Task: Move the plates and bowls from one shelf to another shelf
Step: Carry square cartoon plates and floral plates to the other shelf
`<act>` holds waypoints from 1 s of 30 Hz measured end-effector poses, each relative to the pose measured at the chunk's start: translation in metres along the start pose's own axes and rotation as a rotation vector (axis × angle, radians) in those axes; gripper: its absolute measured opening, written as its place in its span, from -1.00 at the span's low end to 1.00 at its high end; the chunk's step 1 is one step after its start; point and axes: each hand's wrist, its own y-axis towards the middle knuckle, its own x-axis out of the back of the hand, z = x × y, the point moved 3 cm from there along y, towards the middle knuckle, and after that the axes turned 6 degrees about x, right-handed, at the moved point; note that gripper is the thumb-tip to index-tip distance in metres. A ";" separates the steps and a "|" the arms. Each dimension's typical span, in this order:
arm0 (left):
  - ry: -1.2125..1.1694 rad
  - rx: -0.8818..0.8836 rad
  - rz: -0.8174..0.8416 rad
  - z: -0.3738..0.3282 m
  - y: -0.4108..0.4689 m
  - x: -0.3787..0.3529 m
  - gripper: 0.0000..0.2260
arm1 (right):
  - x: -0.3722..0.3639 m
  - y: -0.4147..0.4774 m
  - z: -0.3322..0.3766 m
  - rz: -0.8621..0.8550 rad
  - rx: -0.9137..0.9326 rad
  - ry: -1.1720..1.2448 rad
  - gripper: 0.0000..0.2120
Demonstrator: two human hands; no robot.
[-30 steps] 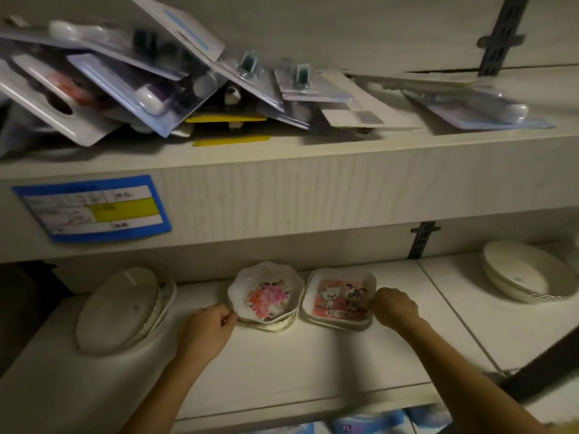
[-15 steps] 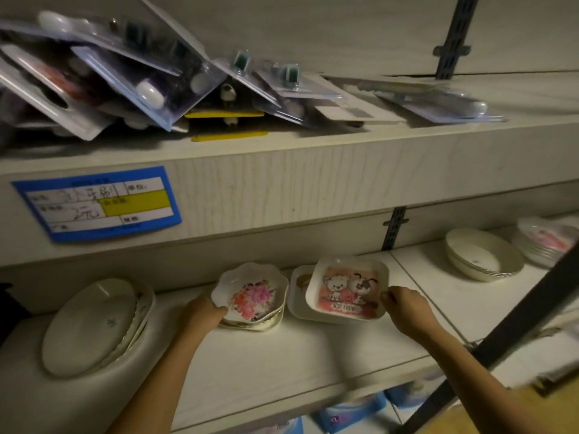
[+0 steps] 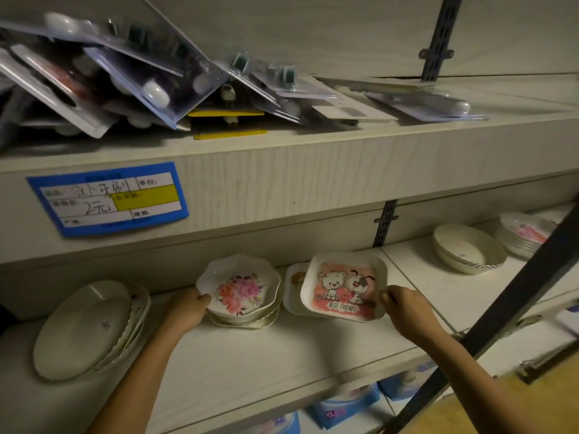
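Observation:
My left hand [image 3: 188, 308] grips the left rim of a scalloped bowl with pink flowers [image 3: 239, 288], tilted up off a short stack of similar bowls [image 3: 247, 322]. My right hand [image 3: 404, 308] holds the right edge of a square plate with a cat-and-dog picture [image 3: 344, 286], lifted and tilted above another square plate [image 3: 293, 289] on the white shelf [image 3: 250, 364]. A leaning stack of plain white oval plates [image 3: 84, 330] rests at the left. On the adjoining shelf to the right sit stacked white bowls [image 3: 468, 249] and pink-patterned bowls [image 3: 523, 234].
The shelf above carries a pile of blister-packed toothbrush heads [image 3: 150, 86] and a blue price label [image 3: 109, 198] on its front edge. A dark metal bar [image 3: 517, 305] slants across the right. Blue packages [image 3: 341, 405] sit on the level below.
Both hands have lifted their dishes: the flower bowl and the cat-and-dog plate now tilt higher off their stacks, and the plate has moved right. The view has swung right, revealing more bowls.

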 end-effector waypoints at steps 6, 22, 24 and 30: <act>-0.060 -0.165 -0.009 -0.020 -0.028 0.005 -0.71 | 0.009 -0.031 -0.006 -0.020 -0.011 0.116 -0.74; -0.124 -0.434 0.132 -0.122 -0.165 -0.059 -0.69 | 0.093 -0.158 -0.121 -0.098 -0.093 0.077 -0.71; -0.098 -0.438 0.140 -0.133 -0.185 -0.075 -0.69 | 0.107 -0.175 -0.139 -0.078 -0.103 0.047 -0.66; -0.112 -0.438 0.159 -0.167 -0.248 -0.122 -0.74 | 0.144 -0.222 -0.222 -0.118 -0.162 0.063 -0.70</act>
